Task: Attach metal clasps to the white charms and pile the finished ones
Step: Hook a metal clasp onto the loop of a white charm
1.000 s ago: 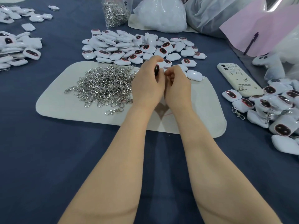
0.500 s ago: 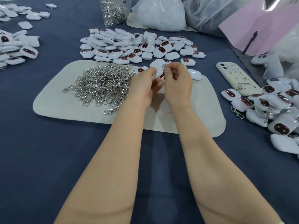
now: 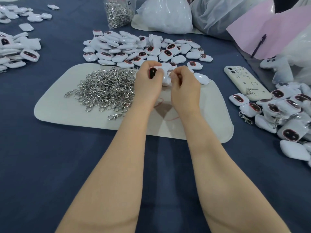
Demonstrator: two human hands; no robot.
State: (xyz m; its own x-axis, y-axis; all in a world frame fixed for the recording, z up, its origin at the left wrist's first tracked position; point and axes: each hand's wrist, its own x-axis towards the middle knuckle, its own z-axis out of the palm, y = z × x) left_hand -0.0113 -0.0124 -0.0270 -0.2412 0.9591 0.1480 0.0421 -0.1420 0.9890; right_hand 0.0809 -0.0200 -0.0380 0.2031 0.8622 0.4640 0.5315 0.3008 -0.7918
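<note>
My left hand (image 3: 148, 84) grips a white charm (image 3: 153, 72) with a dark red-rimmed face, held above the beige mat (image 3: 53, 108). My right hand (image 3: 184, 86) sits just beside it, fingers curled and pinching a small metal clasp (image 3: 170, 71) against the charm's edge. A heap of loose silver clasps (image 3: 106, 89) lies on the mat to the left of my hands. Beyond the mat spreads a pile of bare white charms (image 3: 134, 47). At the right edge lies a pile of charms with clasps attached (image 3: 286, 113).
A cream phone (image 3: 244, 81) lies right of the mat. Another group of charms (image 3: 15, 51) sits at the far left. A clear bag of clasps (image 3: 117, 12) and white plastic bags (image 3: 166, 15) stand at the back, with pink paper (image 3: 269, 31) at the right.
The charm has turned in my left hand, so its dark face now shows. Both hands stayed close together over the mat while the right fingers worked at the charm's edge.
</note>
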